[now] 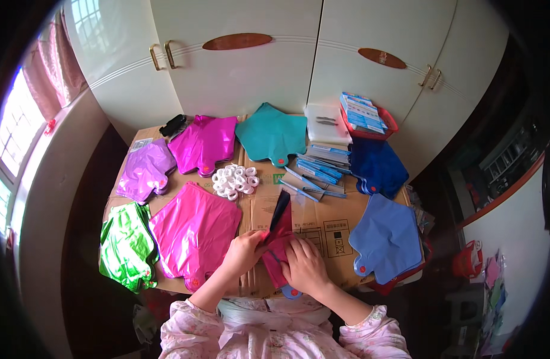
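A folded bundle of flat foil balloons [281, 245] in pink and dark blue lies at the front middle of the table, between my hands. My left hand [244, 254] pinches its left side, where a dark blue fold sticks up. Over the lower right part of the bundle, my right hand [303, 263] grips and presses the pink foil, its fingertips partly hidden. A blue balloon tail with a red dot [291, 292] shows below it at the table's front edge. Left of my hands is a stack of pink star-shaped foil balloons [196, 230]; farther right lies a light blue stack [389, 239].
Cardboard [251, 206] covers the table. Around it lie green [126, 245], lilac [144, 170], magenta [203, 143], teal [272, 134] and navy [378, 166] balloons, small white rolls [233, 181], blue-and-white leaflets [323, 167], clear bags [325, 128] and a red basket [387, 122]. White cabinets [239, 72] stand behind.
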### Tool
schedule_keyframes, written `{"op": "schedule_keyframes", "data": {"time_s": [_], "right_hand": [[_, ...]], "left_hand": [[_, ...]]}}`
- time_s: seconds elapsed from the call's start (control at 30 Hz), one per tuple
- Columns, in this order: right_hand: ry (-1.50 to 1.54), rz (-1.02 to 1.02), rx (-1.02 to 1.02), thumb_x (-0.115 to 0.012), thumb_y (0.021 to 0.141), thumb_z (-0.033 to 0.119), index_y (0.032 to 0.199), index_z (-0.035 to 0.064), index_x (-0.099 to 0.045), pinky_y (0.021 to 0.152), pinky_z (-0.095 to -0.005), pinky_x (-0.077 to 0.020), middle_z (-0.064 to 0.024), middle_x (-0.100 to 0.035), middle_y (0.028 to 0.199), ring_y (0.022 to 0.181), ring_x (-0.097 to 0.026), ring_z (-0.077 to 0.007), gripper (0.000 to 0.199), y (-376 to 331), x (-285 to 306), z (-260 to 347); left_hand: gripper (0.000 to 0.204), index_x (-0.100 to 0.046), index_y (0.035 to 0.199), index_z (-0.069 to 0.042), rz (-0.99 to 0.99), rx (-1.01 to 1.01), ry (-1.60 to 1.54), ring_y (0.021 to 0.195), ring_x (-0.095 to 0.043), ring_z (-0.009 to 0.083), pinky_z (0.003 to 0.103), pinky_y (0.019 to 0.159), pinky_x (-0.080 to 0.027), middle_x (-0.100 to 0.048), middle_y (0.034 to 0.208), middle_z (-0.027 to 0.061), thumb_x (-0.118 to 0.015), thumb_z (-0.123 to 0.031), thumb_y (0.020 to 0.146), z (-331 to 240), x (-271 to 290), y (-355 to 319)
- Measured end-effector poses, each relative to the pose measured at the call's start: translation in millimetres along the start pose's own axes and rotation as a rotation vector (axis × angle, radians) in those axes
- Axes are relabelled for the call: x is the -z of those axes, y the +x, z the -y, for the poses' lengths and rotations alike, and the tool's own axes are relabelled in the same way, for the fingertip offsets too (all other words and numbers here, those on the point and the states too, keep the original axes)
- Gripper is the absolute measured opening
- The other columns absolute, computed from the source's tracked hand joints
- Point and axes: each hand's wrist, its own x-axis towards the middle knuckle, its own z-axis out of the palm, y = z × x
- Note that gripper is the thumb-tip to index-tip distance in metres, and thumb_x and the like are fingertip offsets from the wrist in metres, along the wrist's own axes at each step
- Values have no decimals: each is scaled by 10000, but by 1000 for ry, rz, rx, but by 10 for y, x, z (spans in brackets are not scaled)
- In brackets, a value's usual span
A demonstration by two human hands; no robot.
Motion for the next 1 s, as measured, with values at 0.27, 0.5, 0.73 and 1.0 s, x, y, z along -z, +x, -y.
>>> {"op": "schedule_keyframes", "data": {"time_s": [0.27, 0.5, 0.73, 1.0], "right_hand": [[-43, 30, -24, -598, 774, 281, 1169, -14, -538, 954, -430, -365, -199, -492, 1262, 1175, -452, -308, 497, 14, 46, 15], [-120, 82, -28, -567, 781, 296, 1183, -3, -542, 964, -432, -334, -172, -470, 1305, 1219, -415, -270, 502, 44, 61, 38], [-89, 59, -33, -549, 805, 285, 1183, 38, -565, 988, -440, -311, -132, -469, 1323, 1245, -399, -244, 451, -5, 23, 24], [-35, 102, 32, -534, 832, 252, 1259, 70, -518, 1053, -441, -295, -115, -473, 1339, 1294, -383, -256, 464, -13, 13, 4]], "left_hand": [[265, -564, 764, 15, -26, -123, 233, 761, -575, 367, 437, 698, -472, -587, 769, 157, -725, -193, 734, 35, 20, -9], [319, -535, 680, 16, -48, -65, 199, 763, -552, 363, 441, 698, -457, -568, 737, 167, -748, -221, 693, 137, -31, 0], [320, -548, 692, 27, -76, -14, 118, 747, -560, 379, 433, 681, -464, -570, 711, 186, -751, -220, 699, 48, -77, 28], [313, -548, 688, 24, -79, 16, 127, 748, -568, 377, 430, 674, -464, -566, 698, 189, -749, -216, 701, 81, -106, 23]]}}
